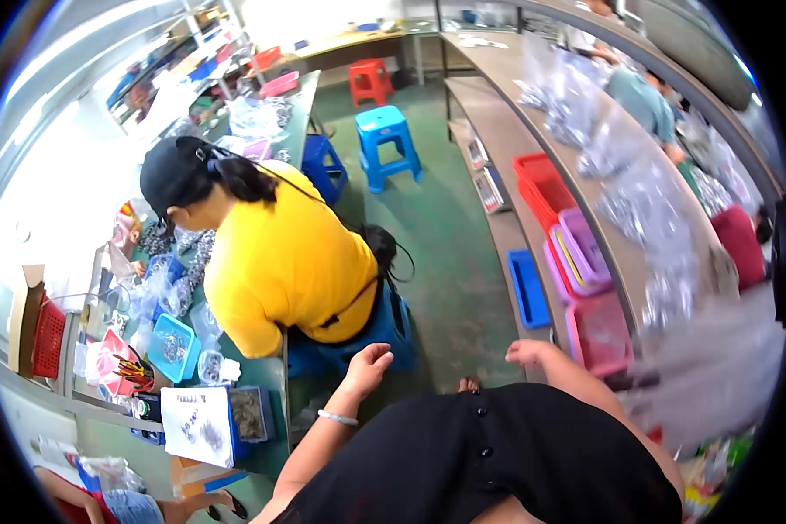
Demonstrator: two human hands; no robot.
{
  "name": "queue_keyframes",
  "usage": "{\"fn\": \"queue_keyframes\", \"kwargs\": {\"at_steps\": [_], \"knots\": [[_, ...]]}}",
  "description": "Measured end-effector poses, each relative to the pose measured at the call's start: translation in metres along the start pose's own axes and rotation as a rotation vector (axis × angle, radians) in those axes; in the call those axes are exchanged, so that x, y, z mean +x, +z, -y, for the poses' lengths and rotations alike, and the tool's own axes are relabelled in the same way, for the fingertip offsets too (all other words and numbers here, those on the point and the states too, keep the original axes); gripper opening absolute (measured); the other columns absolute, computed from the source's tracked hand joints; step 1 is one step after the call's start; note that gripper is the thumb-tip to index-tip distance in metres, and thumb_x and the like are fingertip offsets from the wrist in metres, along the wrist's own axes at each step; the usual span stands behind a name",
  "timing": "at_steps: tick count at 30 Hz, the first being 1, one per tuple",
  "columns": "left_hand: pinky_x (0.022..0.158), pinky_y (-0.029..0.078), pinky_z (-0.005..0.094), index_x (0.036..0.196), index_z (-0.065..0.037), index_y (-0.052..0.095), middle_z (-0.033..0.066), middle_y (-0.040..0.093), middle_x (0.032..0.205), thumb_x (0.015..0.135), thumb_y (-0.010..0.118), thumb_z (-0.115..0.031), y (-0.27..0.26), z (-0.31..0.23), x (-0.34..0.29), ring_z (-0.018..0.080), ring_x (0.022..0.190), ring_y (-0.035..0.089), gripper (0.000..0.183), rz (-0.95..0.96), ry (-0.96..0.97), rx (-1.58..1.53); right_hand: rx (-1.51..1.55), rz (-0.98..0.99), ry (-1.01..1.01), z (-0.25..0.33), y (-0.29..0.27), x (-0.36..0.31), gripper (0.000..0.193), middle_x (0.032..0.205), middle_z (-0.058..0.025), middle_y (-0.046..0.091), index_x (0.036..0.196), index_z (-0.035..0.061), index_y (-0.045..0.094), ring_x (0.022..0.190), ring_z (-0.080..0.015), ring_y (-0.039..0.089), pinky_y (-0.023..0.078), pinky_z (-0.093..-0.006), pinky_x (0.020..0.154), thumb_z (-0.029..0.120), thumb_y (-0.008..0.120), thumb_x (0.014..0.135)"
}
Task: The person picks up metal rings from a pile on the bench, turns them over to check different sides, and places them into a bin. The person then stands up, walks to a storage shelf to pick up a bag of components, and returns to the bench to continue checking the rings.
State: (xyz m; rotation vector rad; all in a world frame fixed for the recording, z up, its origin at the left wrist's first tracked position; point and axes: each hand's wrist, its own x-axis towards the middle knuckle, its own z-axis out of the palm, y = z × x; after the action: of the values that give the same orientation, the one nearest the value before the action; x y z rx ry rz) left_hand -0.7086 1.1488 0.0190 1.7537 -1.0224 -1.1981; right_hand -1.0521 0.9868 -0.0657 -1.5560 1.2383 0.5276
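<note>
My left hand (368, 369), with a pale bracelet (337, 418) on the wrist, hangs in the air with its fingers loosely curled together and nothing in them. It is nearest to the blue stool (391, 336) on which a person in a yellow shirt (279, 253) sits. My right hand (527, 351) is also curled, and nothing shows in it. It is held apart from the shelf, left of a pink basket (599, 334) and near a blue tray (528, 288). Neither hand touches anything.
A workbench (275, 384) on the left bears a light blue basket (173, 348), bagged small parts and a paper sheet (197, 425). Ahead stand a bright blue stool (386, 140) and a red stool (370, 80). Clear plastic bags (646, 205) lie along the right shelf; people are beyond it.
</note>
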Motion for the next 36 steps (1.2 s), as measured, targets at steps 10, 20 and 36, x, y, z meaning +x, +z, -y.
{"fn": "queue_keyframes", "kwargs": {"at_steps": [10, 20, 36], "knots": [[0.081, 0.044, 0.0264, 0.109, 0.001, 0.052, 0.0083, 0.059, 0.099, 0.082, 0.057, -0.015, -0.009, -0.071, 0.141, 0.0141, 0.092, 0.055, 0.031, -0.065, -0.103, -0.160, -0.376, -0.142, -0.347, 0.182, -0.265, 0.146, 0.038, 0.103, -0.0124, 0.059, 0.108, 0.0037, 0.054, 0.094, -0.0215, 0.056, 0.045, -0.0319, 0.080, 0.025, 0.060, 0.078], [0.076, 0.046, 0.0258, 0.108, 0.002, 0.051, 0.0101, 0.060, 0.094, 0.081, 0.058, -0.015, -0.035, -0.138, 0.383, 0.0142, 0.085, 0.058, 0.033, -0.191, 0.029, -0.327, -0.343, -0.016, -0.035, 0.190, -0.412, 0.263, 0.032, 0.085, -0.0110, 0.060, 0.099, 0.0025, 0.057, 0.070, -0.0218, 0.059, 0.049, -0.0342, 0.061, 0.027, 0.057, 0.079], [0.075, 0.047, 0.0279, 0.105, 0.003, 0.054, 0.0134, 0.061, 0.090, 0.077, 0.062, -0.018, -0.141, -0.168, 0.584, 0.0173, 0.081, 0.059, 0.036, -0.713, -0.369, 0.036, -0.050, -0.091, -0.030, 0.339, -0.660, 0.545, 0.019, 0.062, -0.0090, 0.055, 0.089, 0.0015, 0.058, 0.048, -0.0186, 0.054, 0.046, -0.0319, 0.045, 0.017, 0.053, 0.078]]}}
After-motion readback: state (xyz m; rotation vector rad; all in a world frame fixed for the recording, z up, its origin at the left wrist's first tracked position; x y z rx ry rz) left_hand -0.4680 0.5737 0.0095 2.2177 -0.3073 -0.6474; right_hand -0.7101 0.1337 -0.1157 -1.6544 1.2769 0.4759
